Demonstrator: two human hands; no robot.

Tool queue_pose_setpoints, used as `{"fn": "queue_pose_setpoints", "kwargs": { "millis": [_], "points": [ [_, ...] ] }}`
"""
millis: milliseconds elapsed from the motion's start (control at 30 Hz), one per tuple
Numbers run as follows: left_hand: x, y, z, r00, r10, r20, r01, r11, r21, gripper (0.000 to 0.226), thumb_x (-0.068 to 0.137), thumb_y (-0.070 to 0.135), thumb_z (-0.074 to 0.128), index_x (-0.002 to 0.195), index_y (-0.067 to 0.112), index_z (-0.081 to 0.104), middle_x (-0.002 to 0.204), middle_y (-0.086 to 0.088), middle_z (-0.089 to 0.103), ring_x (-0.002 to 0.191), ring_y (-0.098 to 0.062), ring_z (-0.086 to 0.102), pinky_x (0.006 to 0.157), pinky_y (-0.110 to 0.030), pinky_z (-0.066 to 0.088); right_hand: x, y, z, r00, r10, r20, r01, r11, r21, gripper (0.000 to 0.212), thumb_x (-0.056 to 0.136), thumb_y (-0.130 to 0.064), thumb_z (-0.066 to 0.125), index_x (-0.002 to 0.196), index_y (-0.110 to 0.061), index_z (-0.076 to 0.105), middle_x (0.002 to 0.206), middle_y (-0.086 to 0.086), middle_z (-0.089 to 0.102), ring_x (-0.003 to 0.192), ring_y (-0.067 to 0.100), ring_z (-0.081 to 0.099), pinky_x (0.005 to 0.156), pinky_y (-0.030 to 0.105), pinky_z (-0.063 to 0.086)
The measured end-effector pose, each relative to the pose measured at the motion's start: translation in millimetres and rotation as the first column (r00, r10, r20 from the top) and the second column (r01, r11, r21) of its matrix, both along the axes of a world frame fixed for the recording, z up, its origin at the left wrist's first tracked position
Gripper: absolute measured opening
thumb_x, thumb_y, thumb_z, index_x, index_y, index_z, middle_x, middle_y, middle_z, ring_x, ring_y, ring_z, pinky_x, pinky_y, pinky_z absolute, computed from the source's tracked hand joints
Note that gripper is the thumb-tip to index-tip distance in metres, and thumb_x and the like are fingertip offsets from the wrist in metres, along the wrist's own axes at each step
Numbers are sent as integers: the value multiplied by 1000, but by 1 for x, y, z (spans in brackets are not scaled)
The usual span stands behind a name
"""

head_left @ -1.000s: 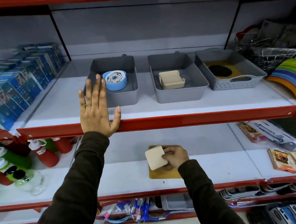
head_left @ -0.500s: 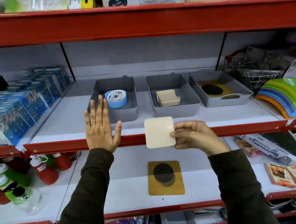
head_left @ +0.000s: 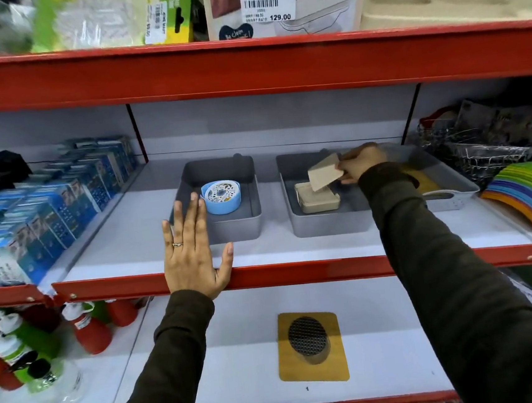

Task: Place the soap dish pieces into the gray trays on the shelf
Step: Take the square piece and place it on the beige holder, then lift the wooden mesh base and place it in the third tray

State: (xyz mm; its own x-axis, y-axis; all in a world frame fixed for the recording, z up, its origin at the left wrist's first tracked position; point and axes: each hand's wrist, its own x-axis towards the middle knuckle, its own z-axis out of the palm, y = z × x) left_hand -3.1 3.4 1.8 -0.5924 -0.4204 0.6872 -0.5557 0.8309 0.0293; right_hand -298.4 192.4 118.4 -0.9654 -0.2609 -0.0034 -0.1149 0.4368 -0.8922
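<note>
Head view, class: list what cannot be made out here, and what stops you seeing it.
- Right gray tray: contents largely hidden by the right hand and sleeve.
- Cream piece: whether it touches the cream dish beneath is unclear.
- Price label: smaller print unreadable.

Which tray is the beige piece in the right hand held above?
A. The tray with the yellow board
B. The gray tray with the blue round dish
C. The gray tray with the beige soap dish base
C: the right hand holds the beige piece tilted over the beige soap dish base in the middle gray tray.
</note>
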Motion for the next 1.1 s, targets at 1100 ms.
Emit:
{"fn": "queue_pose_setpoints", "kwargs": {
  "millis": [1100],
  "points": [
    [26, 133, -108, 806, -591, -29, 585, 789, 190, 42, 92, 24, 49, 134, 24, 51, 131, 5, 56, 121, -17, 54, 106, -34, 40, 216, 100, -169, 901, 267, -342, -310, 948, -77, 11, 85, -36, 69, 85, -27, 63, 73, -9, 68, 69, 7, 66, 59, 12, 50]
  ]
}}
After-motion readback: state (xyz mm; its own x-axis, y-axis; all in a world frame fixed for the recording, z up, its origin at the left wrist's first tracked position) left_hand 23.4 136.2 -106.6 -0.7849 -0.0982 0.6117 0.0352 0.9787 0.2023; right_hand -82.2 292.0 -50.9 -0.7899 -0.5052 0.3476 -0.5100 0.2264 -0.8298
